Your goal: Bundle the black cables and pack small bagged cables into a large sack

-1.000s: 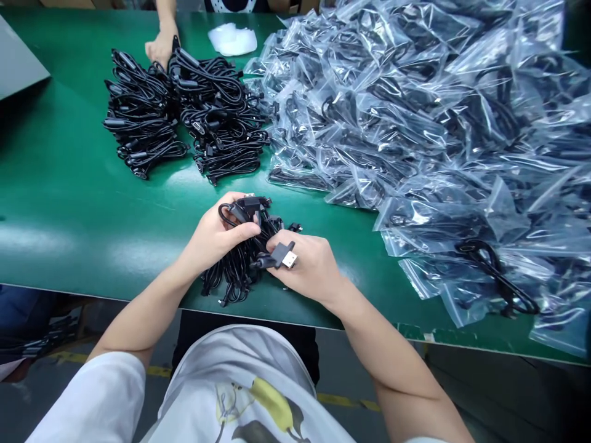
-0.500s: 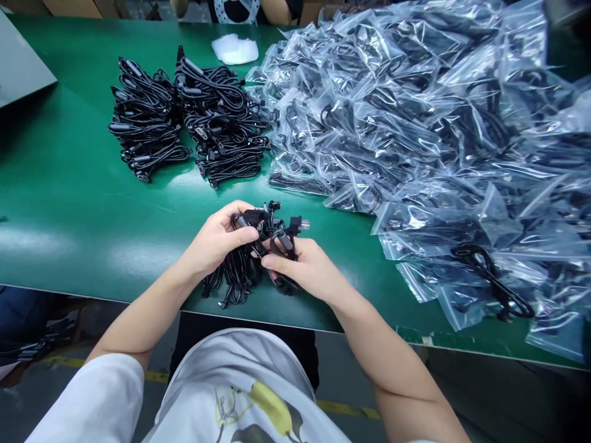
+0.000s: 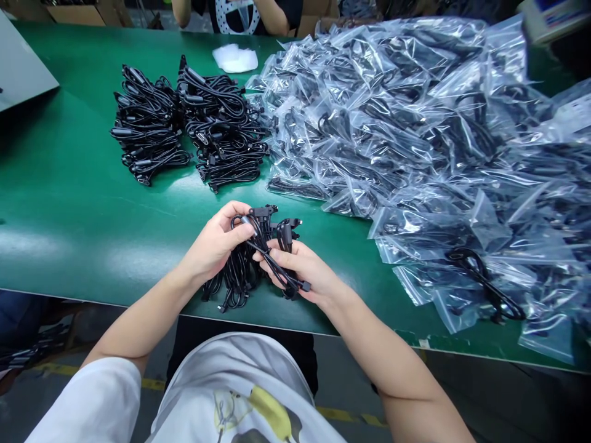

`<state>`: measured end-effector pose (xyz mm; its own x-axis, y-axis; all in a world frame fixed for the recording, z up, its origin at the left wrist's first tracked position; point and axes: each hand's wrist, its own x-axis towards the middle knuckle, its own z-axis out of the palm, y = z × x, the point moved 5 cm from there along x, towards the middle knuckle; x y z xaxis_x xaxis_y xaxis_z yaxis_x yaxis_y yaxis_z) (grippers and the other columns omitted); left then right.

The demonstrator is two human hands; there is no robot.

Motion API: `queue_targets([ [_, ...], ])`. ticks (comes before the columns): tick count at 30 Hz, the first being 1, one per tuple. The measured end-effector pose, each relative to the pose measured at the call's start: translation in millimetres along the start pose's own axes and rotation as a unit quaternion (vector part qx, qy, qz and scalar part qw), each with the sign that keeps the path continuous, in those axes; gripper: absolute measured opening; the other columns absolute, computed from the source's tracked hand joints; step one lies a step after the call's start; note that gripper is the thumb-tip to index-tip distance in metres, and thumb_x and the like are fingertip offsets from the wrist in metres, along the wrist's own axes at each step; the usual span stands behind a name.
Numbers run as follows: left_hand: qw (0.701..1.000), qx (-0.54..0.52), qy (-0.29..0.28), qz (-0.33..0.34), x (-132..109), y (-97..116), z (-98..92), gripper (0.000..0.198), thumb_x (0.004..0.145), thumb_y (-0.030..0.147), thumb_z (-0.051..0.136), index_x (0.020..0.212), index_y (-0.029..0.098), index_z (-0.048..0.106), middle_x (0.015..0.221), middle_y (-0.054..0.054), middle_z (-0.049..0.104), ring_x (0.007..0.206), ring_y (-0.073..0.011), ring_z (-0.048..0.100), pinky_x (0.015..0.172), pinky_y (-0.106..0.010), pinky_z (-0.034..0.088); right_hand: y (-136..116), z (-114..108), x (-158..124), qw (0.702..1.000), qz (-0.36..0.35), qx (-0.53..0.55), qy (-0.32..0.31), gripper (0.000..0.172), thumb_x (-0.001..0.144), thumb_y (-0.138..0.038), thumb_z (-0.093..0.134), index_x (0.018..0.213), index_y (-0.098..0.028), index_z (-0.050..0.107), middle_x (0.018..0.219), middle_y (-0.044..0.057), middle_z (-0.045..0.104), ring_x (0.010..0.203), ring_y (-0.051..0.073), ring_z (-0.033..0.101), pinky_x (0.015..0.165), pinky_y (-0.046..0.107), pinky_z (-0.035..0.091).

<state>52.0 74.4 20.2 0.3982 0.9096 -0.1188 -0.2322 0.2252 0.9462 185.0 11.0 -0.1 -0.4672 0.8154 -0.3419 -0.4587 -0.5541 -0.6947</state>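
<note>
Head view, lower centre of the frame: both forearms came up from the bottom edge and met over the near edge of the green table. The left hand was curled shut around the upper part of a bundle of black cables, thumb pressed across its top. The right hand was closed on the same bundle from the other side, its fingers pinching one strand that ended in a small plug at the palm. The two hands nearly touched.

The bundle was a thick hank of thin, glossy black leads. Several connector heads stuck out above the fingers, and looped ends hung down to the table top.

There was one bundle in the hands. Two stacks of bare cables lay side by side in the upper left. One heap of clear bags, each holding a coiled cable, filled the right half, too many to count. One loose cable lay on the bags at lower right. One white wad sat at the top centre, near another person's arms.
</note>
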Motion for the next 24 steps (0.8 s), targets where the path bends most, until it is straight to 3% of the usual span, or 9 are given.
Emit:
queue_targets([
  [3, 1.0, -0.005, 0.001, 0.003, 0, 2, -0.8, 0.039, 0.071, 0.044, 0.087, 0.09, 0.02, 0.063, 0.08, 0.003, 0.063, 0.065, -0.0087, 0.055, 0.065, -0.023, 0.047, -4, 0, -2, 0.999, -0.013, -0.028, 0.008, 0.039, 0.07, -0.048, 0.087, 0.085, -0.014, 0.074, 0.06, -0.004, 0.058, 0.047, 0.005, 0.046, 0.044, 0.018, 0.035],
  [12, 0.998, -0.034, -0.04, -0.017, 1, 11, 0.4, 0.041, 0.068, 0.032, 0.089, 0.099, 0.019, 0.065, 0.086, -0.002, 0.072, 0.074, -0.0127, 0.068, 0.073, -0.025, 0.056, -8, 2, -5, 0.998, -0.019, -0.066, 0.007, 0.041, 0.071, -0.049, 0.085, 0.085, -0.014, 0.07, 0.06, -0.004, 0.057, 0.048, 0.006, 0.048, 0.046, 0.02, 0.038],
  [14, 0.998, -0.03, -0.053, -0.015, 0, 11, -0.2, 0.037, 0.071, 0.029, 0.088, 0.1, 0.019, 0.066, 0.087, -0.002, 0.073, 0.079, -0.014, 0.07, 0.077, -0.026, 0.057, -8, 5, -5, 0.998, -0.025, -0.058, -0.002, 0.04, 0.072, -0.048, 0.085, 0.085, -0.015, 0.068, 0.064, -0.003, 0.059, 0.053, 0.007, 0.053, 0.051, 0.019, 0.045],
  [17, 0.998, -0.004, -0.065, 0.0, -2, 9, -1.4, 0.03, 0.077, 0.03, 0.083, 0.101, 0.02, 0.067, 0.095, -0.005, 0.073, 0.091, -0.0175, 0.072, 0.085, -0.03, 0.058, -8, 9, -6, 0.999, -0.019, -0.041, -0.02, 0.042, 0.075, -0.049, 0.083, 0.094, -0.017, 0.063, 0.087, 0.003, 0.07, 0.076, 0.013, 0.068, 0.068, 0.025, 0.057],
  [19, 0.996, 0.032, -0.072, 0.031, -3, 10, -1.9, 0.03, 0.082, 0.034, 0.079, 0.107, 0.022, 0.068, 0.11, -0.007, 0.071, 0.105, -0.0201, 0.069, 0.094, -0.033, 0.056, -7, 13, -7, 0.998, -0.015, -0.053, -0.031, 0.043, 0.079, -0.051, 0.078, 0.097, -0.019, 0.056, 0.089, 0.004, 0.072, 0.073, 0.015, 0.07, 0.064, 0.027, 0.057],
  [22, 0.986, 0.102, -0.077, 0.103, -5, 14, -1.4, 0.044, 0.082, 0.043, 0.077, 0.121, 0.026, 0.065, 0.127, -0.009, 0.065, 0.121, -0.0226, 0.062, 0.104, -0.035, 0.052, -9, 7, -9, 0.986, -0.072, -0.145, 0.047, 0.035, 0.086, -0.047, 0.069, 0.097, -0.023, 0.047, 0.067, -0.004, 0.065, 0.048, 0.012, 0.059, 0.049, 0.024, 0.047],
  [24, 0.974, 0.157, -0.059, 0.151, -6, 18, -1.2, 0.049, 0.078, 0.047, 0.08, 0.12, 0.026, 0.066, 0.127, -0.009, 0.062, 0.123, -0.024, 0.059, 0.107, -0.037, 0.05, -14, 1, -14, 0.938, -0.137, -0.284, 0.146, 0.027, 0.087, -0.042, 0.066, 0.096, -0.024, 0.048, 0.062, -0.005, 0.061, 0.048, 0.013, 0.056, 0.051, 0.026, 0.046],
])
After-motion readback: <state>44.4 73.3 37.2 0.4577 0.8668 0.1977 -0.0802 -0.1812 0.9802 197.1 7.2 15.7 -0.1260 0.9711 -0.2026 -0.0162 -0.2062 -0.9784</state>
